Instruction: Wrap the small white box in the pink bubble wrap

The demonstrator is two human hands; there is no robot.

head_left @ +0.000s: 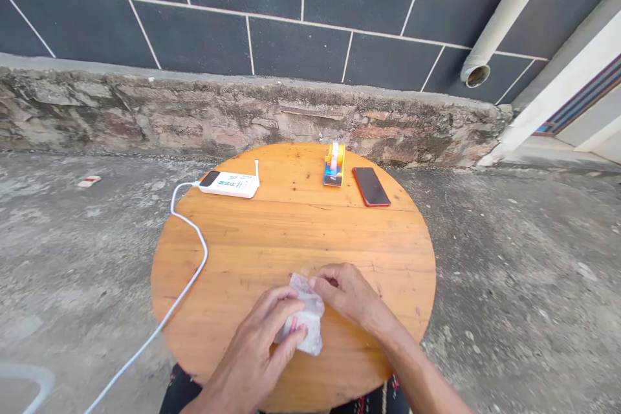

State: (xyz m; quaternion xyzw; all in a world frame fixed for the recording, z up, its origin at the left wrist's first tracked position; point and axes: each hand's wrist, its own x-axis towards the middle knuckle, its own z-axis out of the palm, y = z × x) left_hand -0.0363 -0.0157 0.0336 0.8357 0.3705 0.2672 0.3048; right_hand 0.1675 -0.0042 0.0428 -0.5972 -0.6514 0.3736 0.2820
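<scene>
Near the front of the round wooden table (286, 226) lies a small white item in crinkled, see-through plastic wrap (310, 322) that looks like bubble wrap. From its left side, the fingers and thumb of my left hand (262, 336) curl round the bundle and hold it. My right hand (347, 292) is at the bundle's upper right corner, thumb and index finger pinched together at the edge of the plastic. What exactly sits inside the wrap I cannot make out, since the plastic and my left fingers cover it.
Toward the back of the table stands a yellow and blue tape dispenser (334, 168), with a red-edged phone (371, 187) to its right. A white electronic device (229, 184) lies back left; its white cable (204, 252) runs off the left edge. A stone-based wall (233, 118) rises behind.
</scene>
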